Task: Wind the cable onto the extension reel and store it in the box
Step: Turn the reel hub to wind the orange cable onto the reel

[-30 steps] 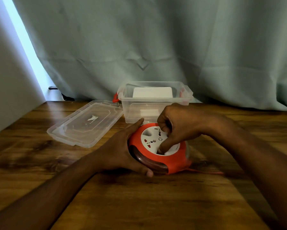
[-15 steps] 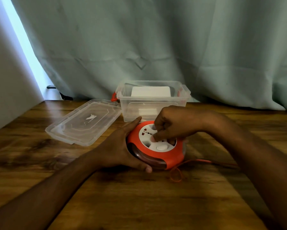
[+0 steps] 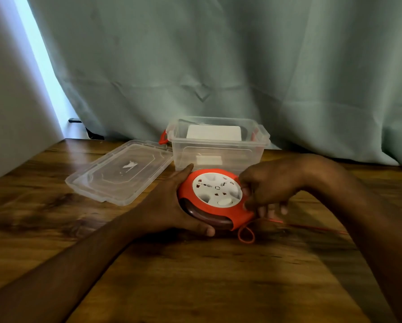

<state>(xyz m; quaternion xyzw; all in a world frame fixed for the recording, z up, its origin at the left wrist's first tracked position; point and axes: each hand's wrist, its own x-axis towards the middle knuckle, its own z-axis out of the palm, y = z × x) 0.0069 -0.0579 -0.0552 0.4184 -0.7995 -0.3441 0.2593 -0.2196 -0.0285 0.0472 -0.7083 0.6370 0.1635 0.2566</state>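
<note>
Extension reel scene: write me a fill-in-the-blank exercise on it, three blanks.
1. The left hand grips the orange reel by its ____ side.
2. The clear box stands ____ the reel, uncovered.
3. The lid lies on the table to the box's ____.

Missing words: left; behind; left

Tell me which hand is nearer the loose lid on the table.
Left. The left hand grips the reel's left side, just right of the lid. The right hand is at the reel's far side, farther away.
</note>
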